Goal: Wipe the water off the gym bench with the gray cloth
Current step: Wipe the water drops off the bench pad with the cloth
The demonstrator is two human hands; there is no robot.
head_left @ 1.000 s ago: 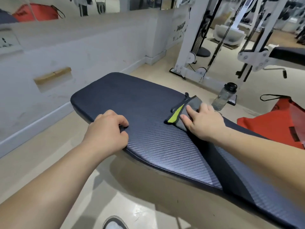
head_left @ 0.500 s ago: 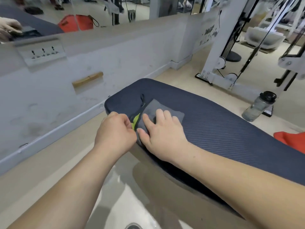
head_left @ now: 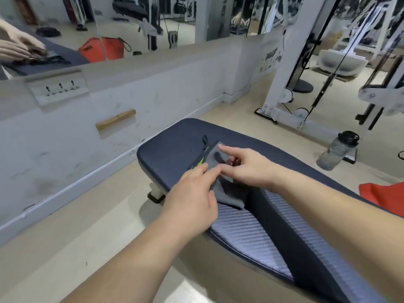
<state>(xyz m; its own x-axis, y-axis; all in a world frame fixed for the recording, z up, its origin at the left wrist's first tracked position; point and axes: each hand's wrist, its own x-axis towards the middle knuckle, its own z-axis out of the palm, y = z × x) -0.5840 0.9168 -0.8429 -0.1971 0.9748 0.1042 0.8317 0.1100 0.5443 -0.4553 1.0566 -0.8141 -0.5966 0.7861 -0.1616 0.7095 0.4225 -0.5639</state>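
Item: gray cloth (head_left: 213, 157), soft, light and probably limp, with a lime-green stripe (head_left: 200, 162) and a black loop (head_left: 204, 139), lying rumpled at the far left end of the dark padded desk (head_left: 170, 149); best pressed flat under a palm or bunched, not taken by the loop. Hands: right hand (head_left: 249, 169) lays a straight forefinger on its far corner, other fingers bent; left hand (head_left: 192, 197) touches its near edge, grip not determinable. Markings: none readable on the cloth.

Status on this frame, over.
Left hand pinches gray cloth edge. Right hand on it, grip unclear. Cloth bunched on gym bench. No obstruction seen.
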